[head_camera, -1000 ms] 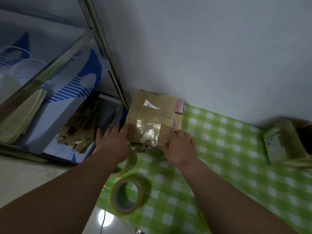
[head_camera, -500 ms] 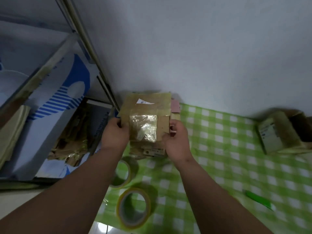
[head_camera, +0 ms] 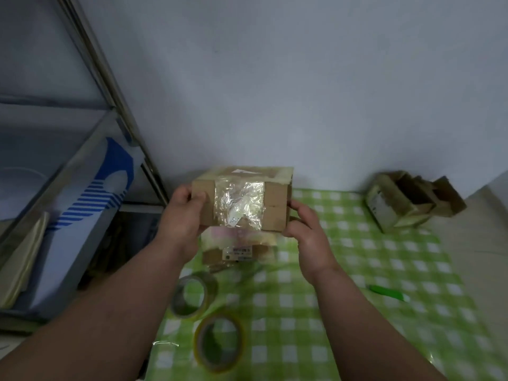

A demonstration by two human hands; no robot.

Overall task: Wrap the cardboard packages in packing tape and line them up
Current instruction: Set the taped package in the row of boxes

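Note:
A brown cardboard package [head_camera: 275,200] with a crinkled band of clear tape across its front is lifted above the green checked tablecloth [head_camera: 343,298]. My left hand [head_camera: 181,218] grips its left side and my right hand [head_camera: 305,224] grips its right side. Beneath it a second package [head_camera: 236,250] with a white label lies on the cloth. Two rolls of packing tape lie near the front: one [head_camera: 193,295] closer to the packages, the other [head_camera: 218,342] nearer me. A row of taped packages [head_camera: 406,204] stands at the back right by the wall.
A green pen-like tool [head_camera: 389,292] lies on the cloth at the right. A metal shelf [head_camera: 68,171] with a blue-and-white box [head_camera: 90,215] stands at the left, past the table's edge. A grey wall [head_camera: 275,92] closes the back.
Both hands have taken the top package off the stack and lifted it toward me. The lower package is uncovered. The camera has swung to the right.

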